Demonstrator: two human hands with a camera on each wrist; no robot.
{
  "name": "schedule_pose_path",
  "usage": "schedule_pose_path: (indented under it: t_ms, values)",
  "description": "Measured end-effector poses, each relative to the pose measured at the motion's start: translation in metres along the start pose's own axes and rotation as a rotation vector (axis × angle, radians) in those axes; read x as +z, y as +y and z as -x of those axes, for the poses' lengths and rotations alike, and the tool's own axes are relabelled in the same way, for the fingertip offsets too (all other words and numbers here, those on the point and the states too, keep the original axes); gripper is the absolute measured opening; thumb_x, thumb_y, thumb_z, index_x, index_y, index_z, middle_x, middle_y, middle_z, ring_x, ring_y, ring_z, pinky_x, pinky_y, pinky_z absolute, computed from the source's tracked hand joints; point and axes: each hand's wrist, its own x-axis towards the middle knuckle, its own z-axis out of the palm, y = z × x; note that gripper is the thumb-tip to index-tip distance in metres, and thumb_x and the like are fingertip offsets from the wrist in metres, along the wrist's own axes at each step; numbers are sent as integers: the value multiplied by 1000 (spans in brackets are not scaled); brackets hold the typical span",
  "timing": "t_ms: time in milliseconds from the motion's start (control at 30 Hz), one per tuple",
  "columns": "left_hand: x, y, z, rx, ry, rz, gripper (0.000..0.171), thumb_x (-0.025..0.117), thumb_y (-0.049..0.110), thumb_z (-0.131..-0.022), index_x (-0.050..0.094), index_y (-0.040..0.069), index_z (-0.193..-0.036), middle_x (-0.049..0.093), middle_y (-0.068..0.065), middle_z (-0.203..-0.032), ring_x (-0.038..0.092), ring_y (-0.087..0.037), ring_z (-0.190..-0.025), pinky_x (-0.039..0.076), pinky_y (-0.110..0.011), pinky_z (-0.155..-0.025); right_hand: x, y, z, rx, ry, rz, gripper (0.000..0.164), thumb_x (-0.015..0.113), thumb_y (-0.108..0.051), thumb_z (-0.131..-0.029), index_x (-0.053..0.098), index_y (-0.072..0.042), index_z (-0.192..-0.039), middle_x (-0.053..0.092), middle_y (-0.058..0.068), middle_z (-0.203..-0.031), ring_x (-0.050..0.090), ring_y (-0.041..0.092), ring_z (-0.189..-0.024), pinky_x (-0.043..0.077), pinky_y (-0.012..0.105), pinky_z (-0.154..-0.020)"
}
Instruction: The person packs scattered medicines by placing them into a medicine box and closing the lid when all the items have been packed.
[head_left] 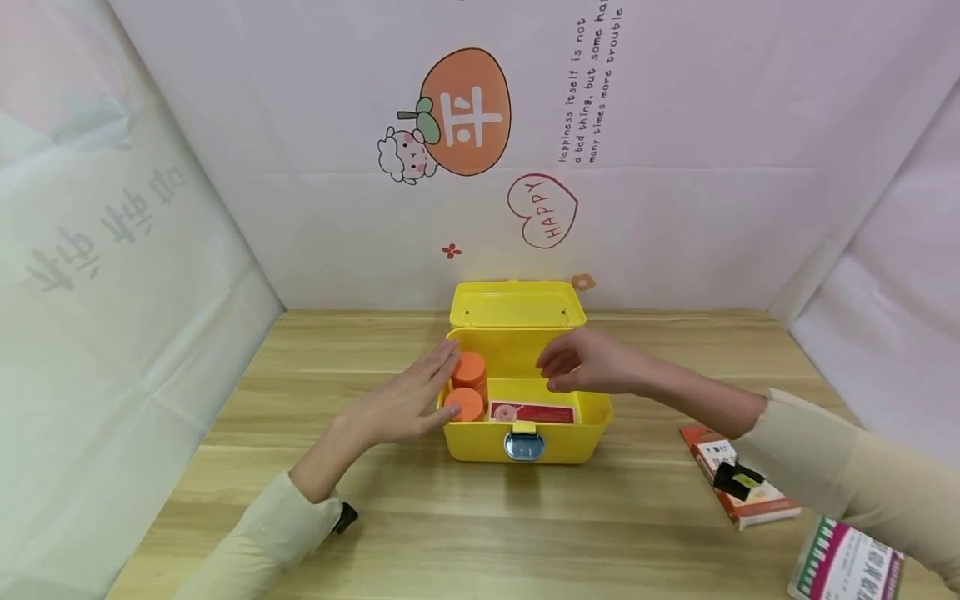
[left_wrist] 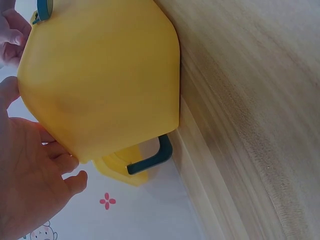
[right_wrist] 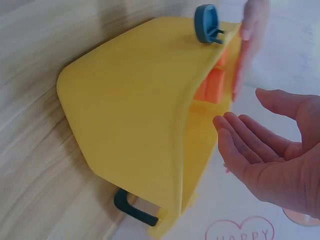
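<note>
Open yellow plastic box (head_left: 480, 446) on a wood-grain bench (head_left: 600, 533); white sheet (head_left: 675, 167) behind reads "HAPPY", "many times more trouble".
Two orange cylinders (head_left: 468, 400) and one red carton (head_left: 551, 413) sit inside. The left hand (head_left: 397, 408) lies at the left rim, fingers straight, grip apart; the right hand (head_left: 596, 362) hovers above, grip loosely curved, holding nothing. At right: one orange-and-white carton (head_left: 712, 446), one magenta-and-green carton (head_left: 847, 562).

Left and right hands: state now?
Left hand: open, at left side of the yellow box.
Right hand: open, fingers loosely curled, holding nothing, over the box.
</note>
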Motion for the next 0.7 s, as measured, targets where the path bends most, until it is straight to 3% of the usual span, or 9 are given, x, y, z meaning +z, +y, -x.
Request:
schedule_pose_path:
  t_ms: [267,500,700]
  values:
    - [-1,0,1,-8,-4,13,84,31,62,-102,7,6,-160,-2,-9,-170,0,-22,-157,17,-42,-127,-8,9,30,46,51,-56,30,71,-13,-92,67,1,-118,73,10,-109,70,20,-100,60,36,-90]
    - [-1,2,0,-25,-17,4,84,31,62,-102,6,7,-160,-4,-7,-170,0,-22,-157,17,-42,-127,-14,20,57,56,89,-109,32,70,-14,-93,66,2,-120,72,12,-113,70,20,-102,60,30,-87]
    - [-1,3,1,-16,-11,7,84,31,63,-102,6,7,-160,-4,-7,-170,0,-23,-157,17,-43,-127,-19,33,77,71,124,-101,35,69,-19,-94,65,1,-122,72,12,-114,70,20,-102,60,30,-85]
